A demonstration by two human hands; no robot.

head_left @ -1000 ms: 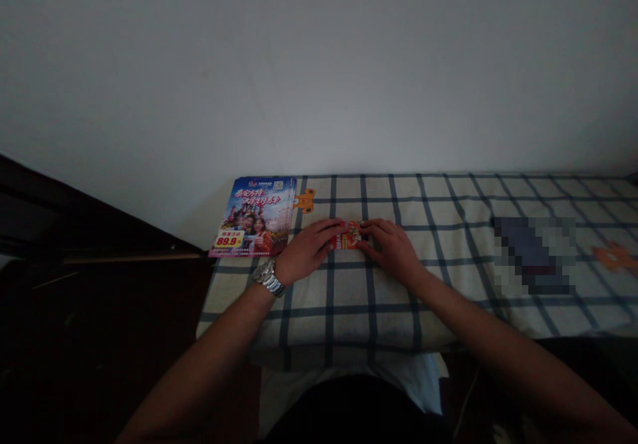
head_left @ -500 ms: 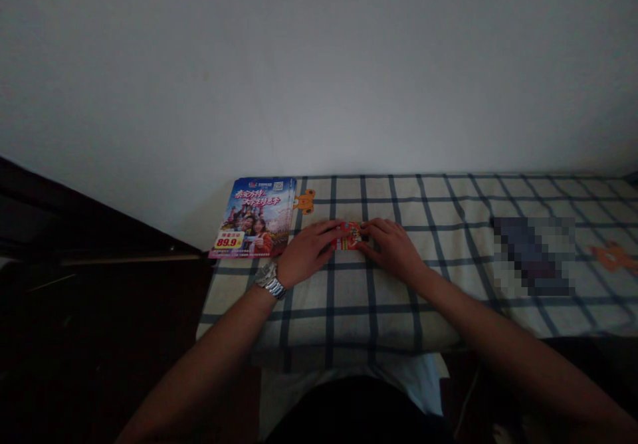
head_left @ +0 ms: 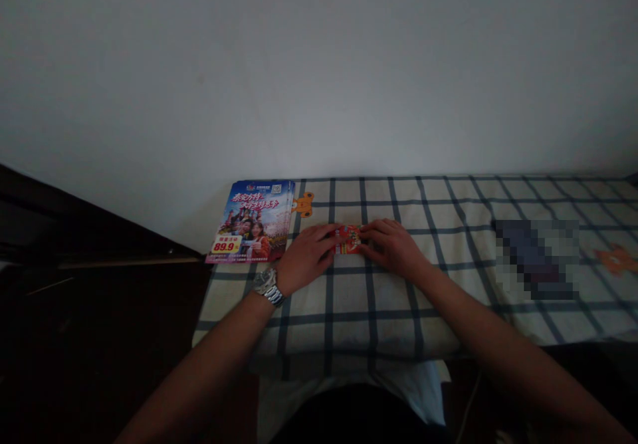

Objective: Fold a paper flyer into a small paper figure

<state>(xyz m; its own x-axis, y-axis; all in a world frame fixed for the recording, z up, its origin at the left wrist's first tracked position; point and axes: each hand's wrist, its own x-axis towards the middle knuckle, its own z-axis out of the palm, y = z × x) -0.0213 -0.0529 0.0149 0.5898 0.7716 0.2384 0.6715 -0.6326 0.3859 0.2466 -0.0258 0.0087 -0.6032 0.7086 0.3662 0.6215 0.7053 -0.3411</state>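
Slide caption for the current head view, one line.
Left hand and right hand hold a small red printed item over a checked cloth, stacked flyers at left.

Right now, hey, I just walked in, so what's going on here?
A person has a small red printed item, too small to identify exactly, between the fingers at its two ends: left-hand grip on one, right-hand grip on the other. It is at the checked cloth. A stack of flyers marked 89.9 lies to the left; a dark, pixelated object lies to the right.
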